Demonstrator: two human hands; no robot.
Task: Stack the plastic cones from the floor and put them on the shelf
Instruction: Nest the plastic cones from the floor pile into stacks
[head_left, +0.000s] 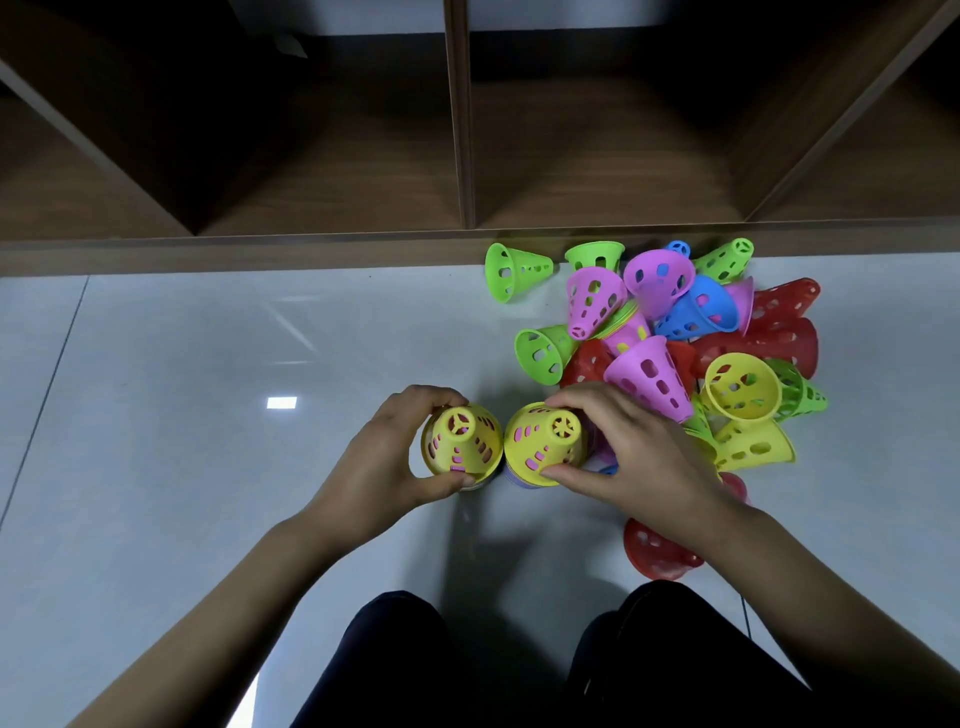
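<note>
- Left stack (457, 441): 1, yellow cone on top with pink showing through its slots. It stands on the floor (208, 389) at lower centre of the frame. The left hand (384, 467) grips it, fingers curled round the rim.
- Right stack (543, 441): 1, yellow top, touching the left stack. The right hand (639, 457) holds it, thumb and fingers closed on the top cone. The number of cones nested in either stack cannot be counted.
- Risk, tipping: the 2 stacks press together, so lifting one onto the other could knock the lower one over.
- Risk, separation: a grip on the top cone alone may lift it off and leave the rest behind.
- Risk, jamming: a tilted cone could wedge instead of nesting.
- Risk, scatter: the right wrist lies against the loose pile (652, 374) and could roll cones away.
- Loose cones, right of centre: green 5, red at least 4, purple at least 4, yellow at least 2, blue 2. Others are partly buried.
- Shelf (462, 156): 1, across the top of the frame, 3 dividers visible, no cones in it yet.
- Knees (395, 665): 2, bottom centre.
</note>
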